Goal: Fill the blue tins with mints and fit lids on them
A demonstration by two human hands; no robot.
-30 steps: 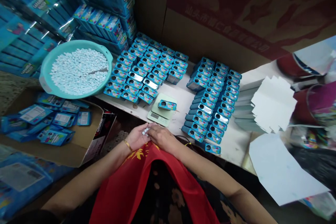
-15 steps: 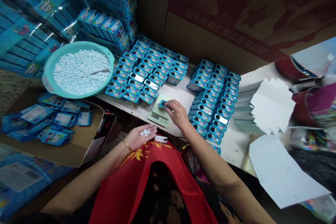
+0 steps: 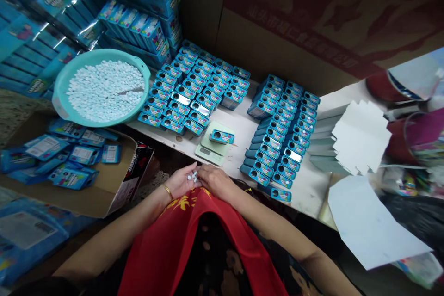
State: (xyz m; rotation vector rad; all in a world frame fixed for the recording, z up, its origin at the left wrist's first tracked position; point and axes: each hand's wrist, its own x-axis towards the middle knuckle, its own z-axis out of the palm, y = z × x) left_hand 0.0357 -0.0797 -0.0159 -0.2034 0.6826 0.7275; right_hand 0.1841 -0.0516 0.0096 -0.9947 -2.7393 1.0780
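My left hand [image 3: 181,181] lies palm up in front of my apron, cupped under several small white candies [image 3: 193,175]. Over its fingers bends my right hand [image 3: 214,178], its fingertips drawn together at the candies; whether one is pinched there is hidden. On the small pale green scale [image 3: 211,151] just beyond my hands stands a blue tin [image 3: 222,136] with a dark round hole in its top. A turquoise basin [image 3: 145,84] at the left holds a heap of the same white candies, with a scoop-like dark piece among them.
Blue tins [image 3: 183,95] stand in rows left of the scale, and more blue tins [image 3: 277,136] to its right. A cardboard box [image 3: 100,201] of loose blue packs sits at lower left. White card sheets [image 3: 362,136] are stacked at right. A large carton [image 3: 277,32] walls the back.
My right hand has let go of the tin on the scale and come back to the candies in my left palm. The tin stays on the scale.
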